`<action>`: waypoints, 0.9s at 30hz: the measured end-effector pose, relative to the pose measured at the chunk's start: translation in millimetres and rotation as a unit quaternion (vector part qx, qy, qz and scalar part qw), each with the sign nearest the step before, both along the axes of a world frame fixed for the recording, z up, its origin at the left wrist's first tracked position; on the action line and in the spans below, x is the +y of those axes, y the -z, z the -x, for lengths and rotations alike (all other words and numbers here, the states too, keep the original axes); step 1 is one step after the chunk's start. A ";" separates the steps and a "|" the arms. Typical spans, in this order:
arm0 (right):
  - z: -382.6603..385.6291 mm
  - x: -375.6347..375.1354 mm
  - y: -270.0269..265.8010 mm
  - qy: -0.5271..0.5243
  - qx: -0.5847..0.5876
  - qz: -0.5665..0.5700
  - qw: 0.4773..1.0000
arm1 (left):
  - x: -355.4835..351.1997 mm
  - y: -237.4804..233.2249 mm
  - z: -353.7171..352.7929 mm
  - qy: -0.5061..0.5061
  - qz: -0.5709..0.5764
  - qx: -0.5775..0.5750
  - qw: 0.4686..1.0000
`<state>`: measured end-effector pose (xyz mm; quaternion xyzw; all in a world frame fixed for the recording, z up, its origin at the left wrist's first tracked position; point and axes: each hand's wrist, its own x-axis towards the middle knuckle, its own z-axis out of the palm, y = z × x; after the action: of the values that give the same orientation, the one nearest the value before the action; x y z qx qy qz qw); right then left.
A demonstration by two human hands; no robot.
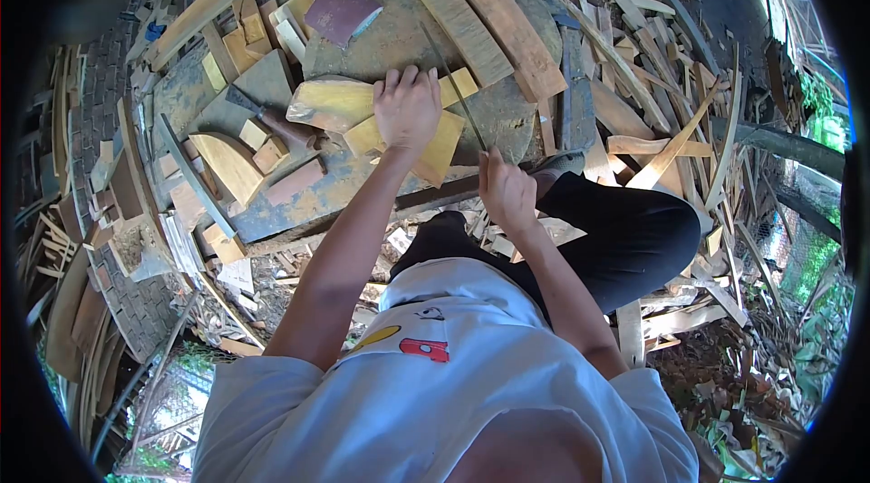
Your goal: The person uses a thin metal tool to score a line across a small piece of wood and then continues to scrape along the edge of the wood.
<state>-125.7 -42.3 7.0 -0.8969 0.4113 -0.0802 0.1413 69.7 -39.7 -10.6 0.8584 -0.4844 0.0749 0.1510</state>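
My left hand (408,109) is closed over a yellowish block of wood (328,103), pressing it down on the worn workbench (498,125). The block's narrower end sticks out to the right of my fingers. Beneath my wrist lies a second, flat yellow board (442,149). With my right hand (507,190) I grip the near end of a long, thin, dark file (456,89). It slants up and left across the right end of the held block; its handle is hidden in my fist.
On the bench are a sheet of sandpaper (343,12), two thick planks (515,37), a handsaw (276,120) and a curved wooden wedge (226,166). Scrap wood (634,66) is heaped to the right. My bent knee (634,229) is close to the bench's near edge.
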 end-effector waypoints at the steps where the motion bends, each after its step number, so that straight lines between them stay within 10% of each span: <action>1: -15.0 -10.0 -3.7 -0.002 0.025 -0.023 0.999 | -0.8 -0.3 0.0 0.001 0.005 -0.002 1.000; 4: -44.2 -26.1 7.5 -0.027 -0.067 0.142 0.987 | -2.8 2.0 -0.6 -0.012 0.016 -0.004 1.000; 27: -1.8 -8.4 0.3 -0.010 0.019 -0.009 1.000 | -1.9 -0.6 0.9 -0.009 -0.001 0.014 1.000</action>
<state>-123.8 -50.8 6.7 -0.9009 0.4058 -0.0586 0.1421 68.8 -41.6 -10.0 0.8639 -0.4745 0.0641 0.1563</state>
